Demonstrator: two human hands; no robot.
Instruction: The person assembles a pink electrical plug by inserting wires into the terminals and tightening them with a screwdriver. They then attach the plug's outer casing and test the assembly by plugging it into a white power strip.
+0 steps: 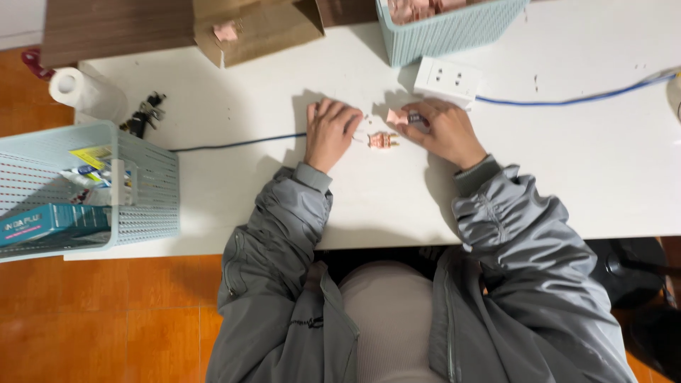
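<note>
The left hand (330, 132) rests curled and empty on the white table (567, 163), beside a small pink plug (381, 140). The right hand (443, 128) grips another pink piece (399, 116).

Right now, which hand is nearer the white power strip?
The right hand. It rests just below the white power strip, nearly touching its front edge. The left hand lies further off, down and to the strip's left, beside the small pink plug.

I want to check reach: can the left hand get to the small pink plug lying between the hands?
Probably yes: the left hand rests beside the pink plug, with only bare table between.
</note>
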